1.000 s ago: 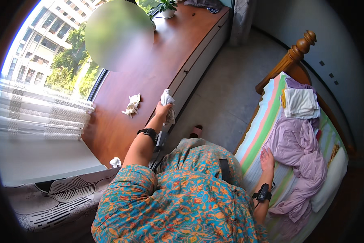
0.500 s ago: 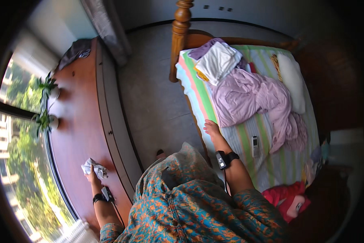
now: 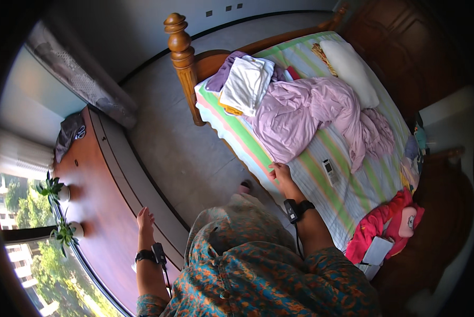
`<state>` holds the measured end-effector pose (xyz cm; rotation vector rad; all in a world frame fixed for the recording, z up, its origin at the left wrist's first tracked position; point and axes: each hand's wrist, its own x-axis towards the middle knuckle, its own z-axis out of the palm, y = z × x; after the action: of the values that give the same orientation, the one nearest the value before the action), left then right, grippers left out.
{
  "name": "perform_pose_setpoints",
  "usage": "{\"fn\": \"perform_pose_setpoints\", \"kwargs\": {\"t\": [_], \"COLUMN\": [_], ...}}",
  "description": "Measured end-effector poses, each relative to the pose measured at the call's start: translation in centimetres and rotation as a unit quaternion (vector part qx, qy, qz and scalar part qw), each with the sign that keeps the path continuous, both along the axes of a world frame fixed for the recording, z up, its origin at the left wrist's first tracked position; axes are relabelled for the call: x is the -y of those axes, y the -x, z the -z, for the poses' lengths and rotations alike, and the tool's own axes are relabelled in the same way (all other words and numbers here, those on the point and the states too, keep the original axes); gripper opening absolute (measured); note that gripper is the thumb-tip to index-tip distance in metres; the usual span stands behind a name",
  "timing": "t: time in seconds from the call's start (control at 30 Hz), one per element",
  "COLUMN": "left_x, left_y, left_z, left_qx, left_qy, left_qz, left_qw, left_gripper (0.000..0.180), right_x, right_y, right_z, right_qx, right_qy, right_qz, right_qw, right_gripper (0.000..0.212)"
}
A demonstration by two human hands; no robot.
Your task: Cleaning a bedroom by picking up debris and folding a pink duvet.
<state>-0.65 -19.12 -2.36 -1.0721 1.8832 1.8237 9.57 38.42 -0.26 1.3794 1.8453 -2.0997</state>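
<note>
My right hand is at the near corner of a crumpled lilac quilt on the bed. Its fingers are bent together and seem to pinch the quilt's edge. On the left, my left hand hovers over the brown wooden cabinet top, its fingers stretched out and nothing in them. A scrap of pale cloth shows beside my left forearm, which hides most of it. Folded white cloth lies on purple and yellow fabric at the quilt's far left side.
A white remote control lies on the striped bedsheet. A white pillow is at the far right, and a red-pink garment at the near right. A turned wooden bedpost rises at the corner. Potted plants line the window.
My left hand has let go of the pale cloth and moved forward and right. My right hand's spread fingers have closed at the quilt's corner. The view has turned to the right.
</note>
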Motion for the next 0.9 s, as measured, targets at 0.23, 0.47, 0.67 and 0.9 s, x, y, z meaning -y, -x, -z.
{"fn": "perform_pose_setpoints", "kwargs": {"t": [0.23, 0.47, 0.67, 0.9], "left_x": [-7.8, -8.6, -13.3, -21.4], "left_y": [8.9, 11.8, 16.6, 24.8], "left_z": [-2.8, -3.4, -3.9, -5.9], "left_qx": [-0.035, 0.012, 0.01, 0.025], "left_qy": [-0.06, -0.004, -0.004, -0.013], "left_qz": [0.14, 0.103, 0.141, 0.23], "left_qw": [0.988, 0.995, 0.99, 0.973], "left_gripper": [0.046, 0.048, 0.044, 0.041], "right_x": [-8.7, -13.6, -18.5, -20.8], "right_y": [5.4, 11.0, 12.4, 10.5], "right_z": [7.3, 4.3, 6.8, 11.0], "right_qx": [0.006, 0.087, 0.27, 0.396], "right_qy": [-0.313, 0.007, -0.374, -0.296], "right_qz": [0.011, 0.122, 0.006, 0.407], "right_qw": [0.95, 0.989, 0.887, 0.768], "right_gripper": [0.028, 0.033, 0.053, 0.065]}}
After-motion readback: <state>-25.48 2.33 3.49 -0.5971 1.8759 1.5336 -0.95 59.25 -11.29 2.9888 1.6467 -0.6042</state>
